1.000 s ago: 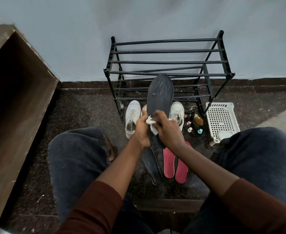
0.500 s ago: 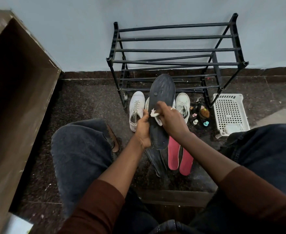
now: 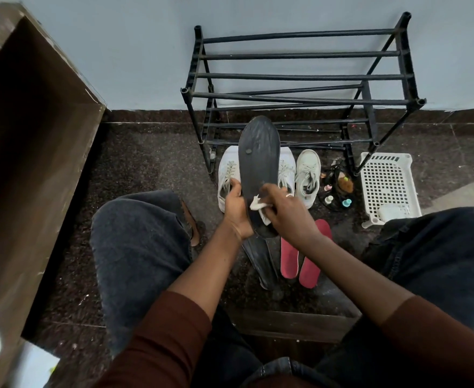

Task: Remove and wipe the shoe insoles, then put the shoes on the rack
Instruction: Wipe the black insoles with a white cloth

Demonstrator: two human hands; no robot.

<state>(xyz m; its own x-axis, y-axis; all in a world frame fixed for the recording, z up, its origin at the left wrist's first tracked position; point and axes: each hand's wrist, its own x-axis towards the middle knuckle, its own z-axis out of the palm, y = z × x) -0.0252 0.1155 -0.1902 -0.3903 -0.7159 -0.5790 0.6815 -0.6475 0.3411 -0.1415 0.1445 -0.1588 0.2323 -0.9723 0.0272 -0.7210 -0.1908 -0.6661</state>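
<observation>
Head view showed the left hand (image 3: pixel 237 208) gripping a black insole (image 3: pixel 259 161); the right hand (image 3: pixel 285 211) pinched a white cloth (image 3: pixel 255 204). Long heel-to-toe strokes would suit.

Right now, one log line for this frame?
step: wiping | left hand: holds dark grey insole | right hand: white cloth on it | black metal rack: no shoes visible

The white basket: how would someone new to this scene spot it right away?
Find the black shoe rack against the wall. At its right foot, on the dark floor, sits the white basket. It alone has perforated grid walls, unlike the white sneakers and small bottles to its left.
</observation>
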